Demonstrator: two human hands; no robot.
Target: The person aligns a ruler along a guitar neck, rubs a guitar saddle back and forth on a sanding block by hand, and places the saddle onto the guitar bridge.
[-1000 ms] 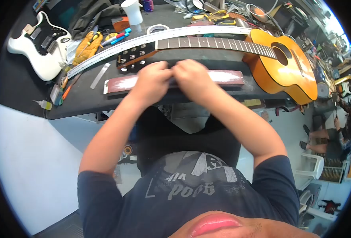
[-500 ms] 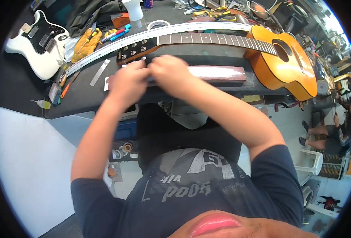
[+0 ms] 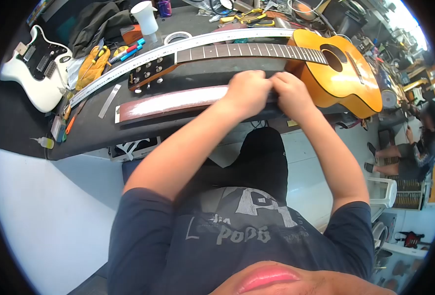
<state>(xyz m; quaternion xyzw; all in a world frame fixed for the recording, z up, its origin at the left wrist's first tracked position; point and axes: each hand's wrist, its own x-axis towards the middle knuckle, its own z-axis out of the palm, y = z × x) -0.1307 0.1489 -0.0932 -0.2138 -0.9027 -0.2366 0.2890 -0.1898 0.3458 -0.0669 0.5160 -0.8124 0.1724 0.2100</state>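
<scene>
A long reddish-brown strip [image 3: 171,103] lies along the front of the dark bench, its top whitened along the middle; the surface looks like abrasive paper. Over its right end, my left hand [image 3: 249,91] and my right hand [image 3: 292,94] are closed, fingertips brought together. Whatever they pinch is hidden by the fingers. Just behind them rests an acoustic guitar [image 3: 343,73], face up. Its neck [image 3: 237,51] runs left to a dark headstock [image 3: 148,73] with metal tuners.
Behind the guitar neck runs a long white ruler [image 3: 188,44]. A short metal ruler [image 3: 109,102] lies left of the strip. At far left are a white electric guitar body [image 3: 35,73] and yellow work gloves [image 3: 93,68]. Another person [image 3: 416,147] sits at far right.
Both closed hands have moved together from the strip's left end to its right end. The strip keeps its place beside the guitar; the view has shifted slightly.
</scene>
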